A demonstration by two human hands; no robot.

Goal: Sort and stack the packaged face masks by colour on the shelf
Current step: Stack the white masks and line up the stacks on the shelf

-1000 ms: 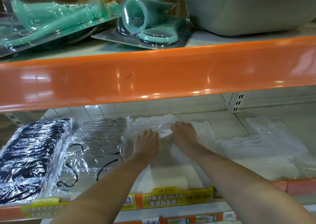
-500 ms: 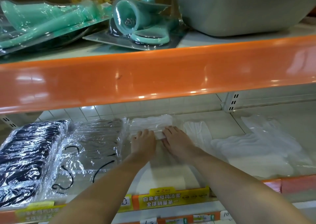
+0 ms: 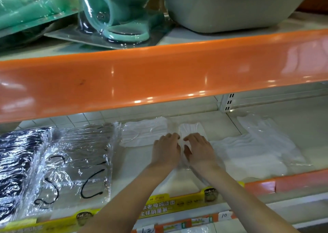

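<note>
Here, centre of the frame: my left hand (image 3: 166, 151) and my right hand (image 3: 197, 150) lie side by side on one clear-wrapped white mask (image 3: 190, 128) on the lower shelf (image 3: 140, 163). Fingers of both are bent, tips meeting the wrapper; whether they pinch it or only press on it, I cannot tell.

Item, just left of my left hand: a second packet of white masks (image 3: 144, 132), flat, toward the back of the shelf.

Item, right of my right hand: a loose spread of white masks in wrappers (image 3: 248, 149), overlapping, running to the right of the frame.

Item, lower left: a clear packet with black ear loops showing (image 3: 79, 165), flat, its right edge close to the white packet.

Item, far left edge: a stack of dark masks in shiny wrap (image 3: 19, 161), touching the clear packet.

Item, bottom centre: a yellow label strip (image 3: 159, 204) along the shelf's front edge, under my forearms.

Item, across the middle: the orange edge of the upper shelf (image 3: 159, 76).

Item, upper left: green plastic goods in blister packs (image 3: 110, 16).

Item, upper right: a grey tub (image 3: 230, 3) beside them.
</note>
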